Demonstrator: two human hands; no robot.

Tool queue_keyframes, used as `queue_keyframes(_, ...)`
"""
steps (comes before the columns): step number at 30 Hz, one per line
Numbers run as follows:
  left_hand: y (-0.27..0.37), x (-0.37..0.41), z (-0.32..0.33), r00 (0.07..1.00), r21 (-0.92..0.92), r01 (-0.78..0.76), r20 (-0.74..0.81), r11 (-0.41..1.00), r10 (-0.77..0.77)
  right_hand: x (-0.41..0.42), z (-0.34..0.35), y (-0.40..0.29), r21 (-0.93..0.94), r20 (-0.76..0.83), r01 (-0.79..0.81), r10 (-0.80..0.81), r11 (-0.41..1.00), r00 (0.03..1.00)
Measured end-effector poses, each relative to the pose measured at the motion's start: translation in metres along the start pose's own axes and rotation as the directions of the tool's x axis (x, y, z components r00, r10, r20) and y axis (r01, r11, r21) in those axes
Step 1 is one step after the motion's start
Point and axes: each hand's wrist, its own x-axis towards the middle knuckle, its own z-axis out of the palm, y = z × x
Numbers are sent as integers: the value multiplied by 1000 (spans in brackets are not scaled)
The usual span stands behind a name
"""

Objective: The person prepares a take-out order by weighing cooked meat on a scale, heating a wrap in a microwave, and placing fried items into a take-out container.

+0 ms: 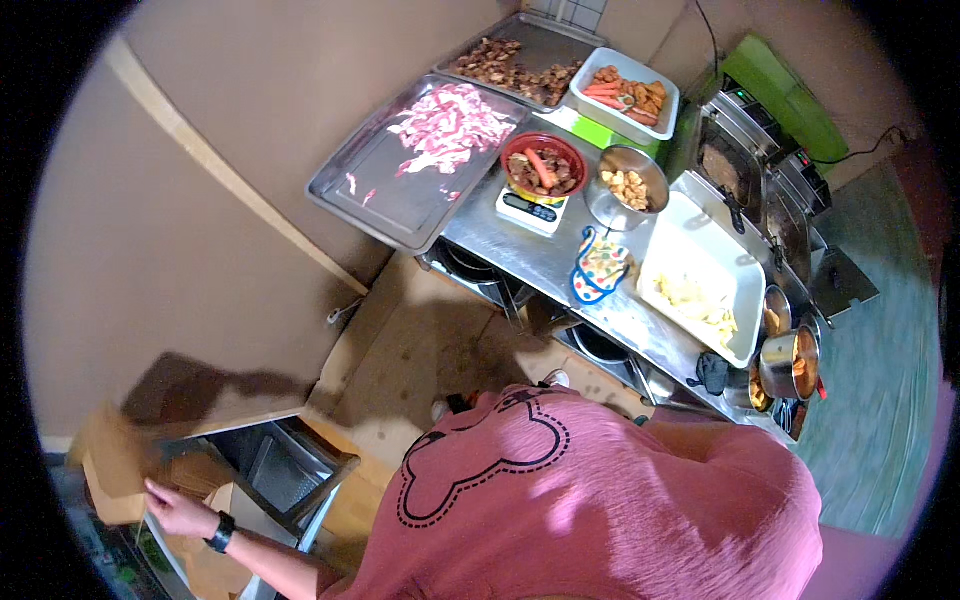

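Observation:
At the far left, my left hand (178, 511) pinches a brown paper or cardboard piece (112, 472), blurred at its upper end. A black band circles that wrist. Below the hand lies more brown paper or card (214, 566), beside a dark-rimmed bin or drawer (289, 469). My right hand is out of view. On the steel counter (480, 225) before me, a red bowl (514, 169) of browned meat and a sausage stands on a white digital kitchen scale (529, 214). Close to it are a steel bowl (609, 214) of fried pieces and a dotted oven mitt (600, 266).
One metal tray (360, 199) bears raw sliced meat; another (555, 41) bears cooked pieces. A white tub (589, 116) holds sausages. Fries lie in a white tray (697, 232) beside deep fryers (750, 150). Steel pots (778, 367) crowd the counter's right end.

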Motion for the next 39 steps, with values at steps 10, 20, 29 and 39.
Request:
queue_keyframes(10,320,-145,-28,736,-856,223,462,467,495,-8,-34,66,80,7,10,-11,997,1000)
queue_keyframes(20,504,-264,-108,213,-980,61,-172,-189,962,-156,-127,36,635,-693,710,-182,305,698)
queue_keyframes(29,590,-290,-60,164,-927,-88,-375,-365,912,-139,-76,9,668,-726,726,74,-164,684)
queue_keyframes(39,674,-323,11,153,-945,-254,-250,-206,956,-62,71,-77,739,-576,673,487,-35,657)
